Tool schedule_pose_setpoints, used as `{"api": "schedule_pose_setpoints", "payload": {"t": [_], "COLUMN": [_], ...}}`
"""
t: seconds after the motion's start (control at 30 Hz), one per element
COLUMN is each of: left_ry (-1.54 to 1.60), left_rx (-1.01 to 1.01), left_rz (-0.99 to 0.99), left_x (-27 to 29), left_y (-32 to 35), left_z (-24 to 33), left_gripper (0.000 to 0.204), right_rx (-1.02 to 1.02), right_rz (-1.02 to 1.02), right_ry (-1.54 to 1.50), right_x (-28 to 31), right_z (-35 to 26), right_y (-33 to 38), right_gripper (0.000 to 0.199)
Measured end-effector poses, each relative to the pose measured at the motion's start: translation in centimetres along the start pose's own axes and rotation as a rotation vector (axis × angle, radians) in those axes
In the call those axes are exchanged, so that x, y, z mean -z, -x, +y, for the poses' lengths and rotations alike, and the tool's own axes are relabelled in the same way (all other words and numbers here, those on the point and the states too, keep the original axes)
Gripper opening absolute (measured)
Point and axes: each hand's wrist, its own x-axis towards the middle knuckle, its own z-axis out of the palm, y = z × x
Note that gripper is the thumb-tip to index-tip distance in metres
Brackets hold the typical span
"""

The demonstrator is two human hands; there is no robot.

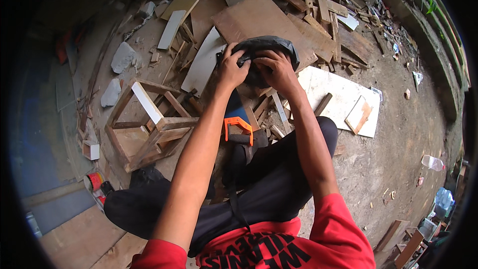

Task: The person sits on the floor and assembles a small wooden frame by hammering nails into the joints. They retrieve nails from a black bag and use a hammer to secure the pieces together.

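Both arms reach forward over a black, crinkled plastic bag point(273, 44), which hangs above a brown wooden board. My left hand point(233, 66) is closed on the bag's left edge, its fingers curled over the rim. On the right side, my right hand point(280, 71) grips the same bag with bent fingers; some fingertips are hidden in its folds. What the bag holds, if anything, cannot be seen. Below the hands, between my legs, a handsaw point(240, 130) with an orange and black handle stands with its dark blade pointing away.
A wooden frame point(149, 124) sits at the left beside broken pale chunks point(124, 58). Scrap boards and a large brown panel point(261, 17) lie piled ahead. To the right are a white panel point(338, 94) and a clear plastic bottle point(432, 163). A red can point(94, 181) stands by my left knee.
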Motion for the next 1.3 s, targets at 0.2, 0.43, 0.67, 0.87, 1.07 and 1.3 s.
{"api": "schedule_pose_setpoints", "payload": {"t": [0.2, 0.43, 0.67, 0.87, 1.07, 1.3], "left_ry": [-0.082, -0.251, -0.058, -0.014, 0.022, -0.026], "left_rx": [0.240, -0.139, -0.126, -0.114, -0.104, -0.106], "left_rz": [-0.073, -0.060, -0.006, -0.099, -0.102, -0.128], "left_x": [1.2, 0.8, -0.4, -0.4, -0.2, 1.0], "left_y": [-2.5, -2.9, -1.8, -1.7, -2.0, -2.0], "left_z": [0.5, 1.9, -1.4, -2.3, -2.2, -1.1], "left_gripper": [0.041, 0.021, 0.029, 0.036, 0.037, 0.038], "right_rx": [-0.067, -0.170, -0.166, -0.274, -0.280, -0.315], "right_rz": [0.058, 0.090, 0.114, 0.128, 0.158, 0.220], "right_ry": [-0.133, -0.199, -0.126, -0.018, 0.004, 0.035], "right_x": [0.9, 1.3, 0.5, -0.4, -1.2, -1.5], "right_z": [1.6, 1.4, 1.6, 0.5, 1.1, 1.1], "right_y": [-0.1, 0.3, 0.5, 0.0, -0.1, -0.2], "right_gripper": [0.018, 0.042, 0.042, 0.024, 0.014, 0.014]}}
